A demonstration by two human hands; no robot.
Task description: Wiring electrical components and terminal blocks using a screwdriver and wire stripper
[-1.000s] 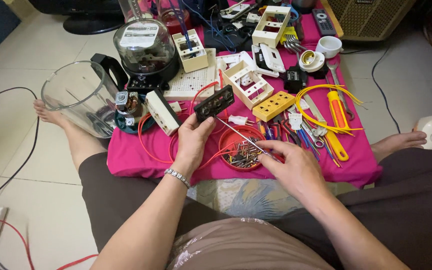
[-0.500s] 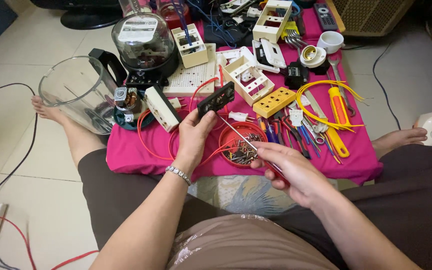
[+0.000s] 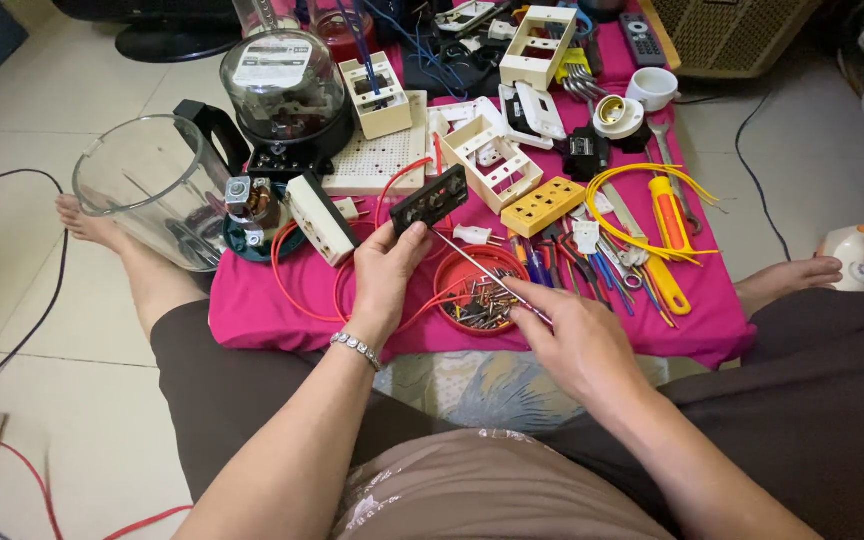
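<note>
Left hand [image 3: 384, 275] grips a black socket [image 3: 430, 199] just above the red dish [image 3: 479, 296]; right hand [image 3: 577, 340] pinches a screwdriver [image 3: 479, 268] over it. A slip could spill the screws.

A bright pink cloth [image 3: 252, 320] is spread over the pale tiled floor [image 3: 32, 330]. At its nine o'clock edge lies a clear plastic blender jug [image 3: 147, 190]; toward twelve, a white perforated board [image 3: 377, 160]. Near centre sits a yellow socket block [image 3: 544, 206], with a round red dish of screws [image 3: 479, 292] at six o'clock and a yellow-handled tool [image 3: 670, 235] at three.
</note>
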